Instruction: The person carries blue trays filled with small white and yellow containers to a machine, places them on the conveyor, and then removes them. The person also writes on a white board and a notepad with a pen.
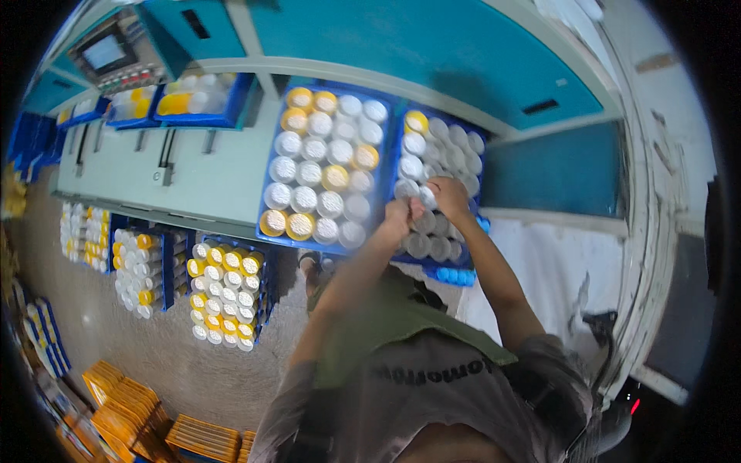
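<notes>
Both of my hands are over the right blue crate (394,166), which is packed with white, round-topped cups or cylinders. My left hand (401,214) is closed near the crate's left side, its fingers curled close to a white round top (407,188). Just to its right, my right hand (449,194) bends inward with its fingers closed by another white round piece (427,197). What lies between the fingers is too small and blurred to name. One yellow-rimmed cylinder (416,121) stands in this crate's far left corner.
Left of it, another blue crate (266,224) holds white and yellow cylinders on a pale bench (224,174). Teal machine panels (432,54) rise behind. Stacked cylinders (224,297) stand low at left, beyond the bench edge. Orange racks (127,409) sit lower left.
</notes>
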`<action>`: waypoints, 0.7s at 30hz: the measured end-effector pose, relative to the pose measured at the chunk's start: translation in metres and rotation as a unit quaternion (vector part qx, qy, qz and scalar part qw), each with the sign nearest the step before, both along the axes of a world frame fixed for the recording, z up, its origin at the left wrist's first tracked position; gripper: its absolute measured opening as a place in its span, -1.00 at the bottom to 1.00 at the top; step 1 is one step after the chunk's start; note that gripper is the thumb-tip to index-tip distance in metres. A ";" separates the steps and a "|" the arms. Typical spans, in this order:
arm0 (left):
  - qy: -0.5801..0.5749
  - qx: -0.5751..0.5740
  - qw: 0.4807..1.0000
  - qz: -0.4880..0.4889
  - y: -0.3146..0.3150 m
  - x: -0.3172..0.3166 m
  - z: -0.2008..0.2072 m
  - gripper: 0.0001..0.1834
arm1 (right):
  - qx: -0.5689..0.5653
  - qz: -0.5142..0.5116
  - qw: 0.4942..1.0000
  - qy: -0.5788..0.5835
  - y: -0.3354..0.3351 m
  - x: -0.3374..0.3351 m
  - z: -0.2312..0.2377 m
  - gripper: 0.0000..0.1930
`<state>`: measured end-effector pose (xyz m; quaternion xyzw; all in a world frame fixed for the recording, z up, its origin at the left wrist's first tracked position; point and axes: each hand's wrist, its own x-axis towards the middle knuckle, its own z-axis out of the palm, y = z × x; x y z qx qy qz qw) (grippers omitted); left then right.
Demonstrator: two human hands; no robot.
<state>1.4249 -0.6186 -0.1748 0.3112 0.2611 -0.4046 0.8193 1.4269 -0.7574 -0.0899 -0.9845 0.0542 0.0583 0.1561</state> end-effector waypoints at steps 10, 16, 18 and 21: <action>0.060 0.055 0.996 0.020 -0.007 0.009 0.005 -0.72 | -0.136 0.007 0.991 0.017 -0.020 0.044 -0.049 -0.84; 0.052 0.036 0.997 0.050 -0.015 0.028 0.007 -0.71 | 0.112 0.016 0.994 -0.002 0.005 0.029 0.014 -0.85; 0.048 0.011 0.998 0.030 -0.017 0.035 0.005 -0.71 | 0.244 0.070 0.964 0.074 0.013 0.024 0.028 -0.86; 0.068 0.005 0.994 0.085 -0.020 0.042 0.006 -0.70 | 0.126 0.079 0.989 -0.002 0.012 0.043 0.029 -0.88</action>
